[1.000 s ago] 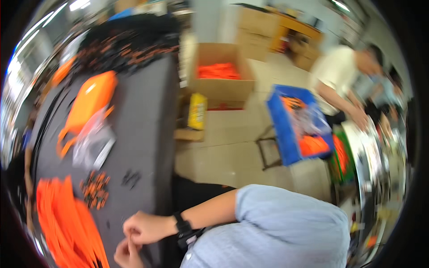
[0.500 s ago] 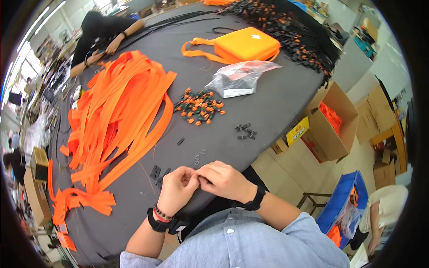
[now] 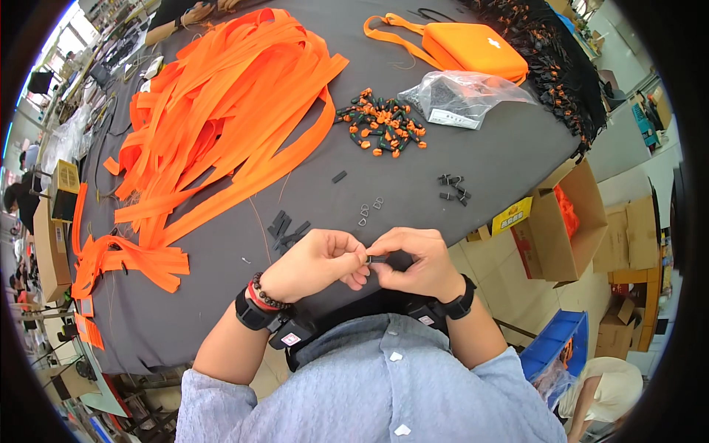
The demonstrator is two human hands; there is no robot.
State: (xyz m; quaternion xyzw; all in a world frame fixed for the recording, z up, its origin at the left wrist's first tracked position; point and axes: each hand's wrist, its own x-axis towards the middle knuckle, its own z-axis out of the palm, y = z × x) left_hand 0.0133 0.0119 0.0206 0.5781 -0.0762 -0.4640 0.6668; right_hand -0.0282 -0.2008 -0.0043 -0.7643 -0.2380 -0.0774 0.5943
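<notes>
Above the table's near edge, my left hand (image 3: 321, 263) and my right hand (image 3: 419, 263) meet, fingertips pinched from both sides on a small black webbing strip (image 3: 379, 258). A light glint shows at its left end by my left thumb; whether a ring is there I cannot tell. Just beyond my hands lie a few loose metal D-rings (image 3: 363, 215). Several short black strips (image 3: 281, 224) are heaped beyond my left hand, and a single strip (image 3: 339, 176) lies farther off. To the right sits a small group of black strips with rings (image 3: 455, 187).
Orange zipper tape (image 3: 221, 125) covers the left of the grey-covered table (image 3: 295, 196). Farther back are black-and-orange zipper pulls (image 3: 384, 125), a clear plastic bag (image 3: 465, 96) and an orange case (image 3: 476, 52). Right of the table stand a cardboard box (image 3: 550, 236) and a blue bin (image 3: 557, 343).
The view has shifted, so the table things sit higher and mostly farther right. My hands have drawn slightly apart, and the black strip between them now shows.
</notes>
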